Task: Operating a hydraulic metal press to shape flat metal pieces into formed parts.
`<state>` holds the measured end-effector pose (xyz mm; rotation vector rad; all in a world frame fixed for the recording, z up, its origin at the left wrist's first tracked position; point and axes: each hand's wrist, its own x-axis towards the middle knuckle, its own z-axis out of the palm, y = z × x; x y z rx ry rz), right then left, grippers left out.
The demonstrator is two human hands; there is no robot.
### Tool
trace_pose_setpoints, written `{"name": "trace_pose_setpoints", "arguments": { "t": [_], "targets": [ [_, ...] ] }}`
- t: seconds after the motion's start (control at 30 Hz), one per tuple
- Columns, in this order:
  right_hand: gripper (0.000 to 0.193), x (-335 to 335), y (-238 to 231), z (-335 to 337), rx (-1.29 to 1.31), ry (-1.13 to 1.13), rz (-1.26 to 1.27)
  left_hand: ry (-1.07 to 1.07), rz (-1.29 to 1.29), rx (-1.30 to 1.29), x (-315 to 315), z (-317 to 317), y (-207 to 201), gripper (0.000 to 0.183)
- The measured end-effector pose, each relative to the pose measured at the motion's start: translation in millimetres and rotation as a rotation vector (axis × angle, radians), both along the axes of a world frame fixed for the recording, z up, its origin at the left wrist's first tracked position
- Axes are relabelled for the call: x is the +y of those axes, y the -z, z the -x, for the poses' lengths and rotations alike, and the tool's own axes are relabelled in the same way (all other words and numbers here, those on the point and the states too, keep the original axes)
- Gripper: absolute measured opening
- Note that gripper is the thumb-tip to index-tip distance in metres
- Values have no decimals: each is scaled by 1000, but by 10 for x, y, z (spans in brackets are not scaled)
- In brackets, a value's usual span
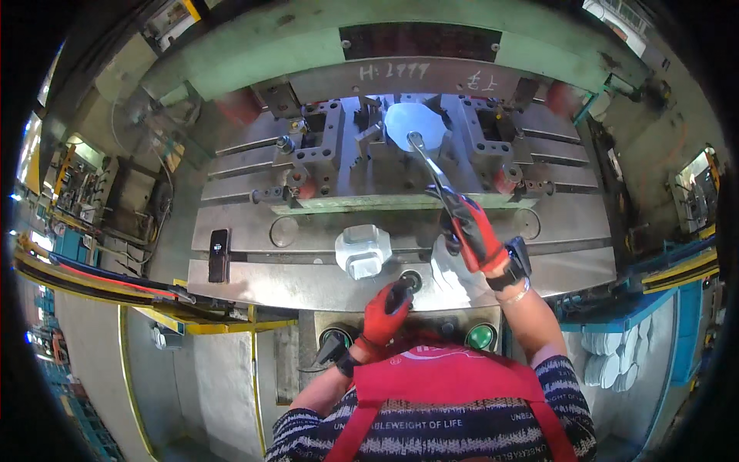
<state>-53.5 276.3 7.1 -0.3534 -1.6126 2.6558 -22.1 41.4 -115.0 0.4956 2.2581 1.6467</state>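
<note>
My right hand (471, 231), in a red and black glove, is closed round a long metal pick-up tool (431, 168). The tool's round end rests on a pale flat metal blank (408, 123) lying in the die (369, 158) of a press. My left hand (385, 314), gloved alike, is low at the table's front edge with its fingers curled together. Its fingertips are beside a dark round fitting (413, 280); whether they grip anything is hidden. Between the hands and the die sits a formed silver metal part (363, 252). Shiny flat pieces (454, 273) lie below my right hand.
The green press ram (254, 58) spans above the die. A phone (219, 256) lies at the table's left. Along the front are a green push button (481, 336) and another round button (336, 339). A bin at right holds several flat blanks (616, 358). Yellow-edged rails flank both sides.
</note>
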Motion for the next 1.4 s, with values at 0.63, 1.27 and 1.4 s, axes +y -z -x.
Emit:
{"name": "trace_pose_setpoints", "arguments": {
  "t": [0.63,1.27,1.4],
  "targets": [
    [30,-7,124,638,101,3,-95,46,-23,30,4,24,47,35],
    [35,-99,276,-849,-50,259,-102,-402,-319,100,-686,72,-251,32],
    [35,26,1045,-2074,-165,740,-659,-791,-405,82,-1275,85,-11,38]
  ]
}}
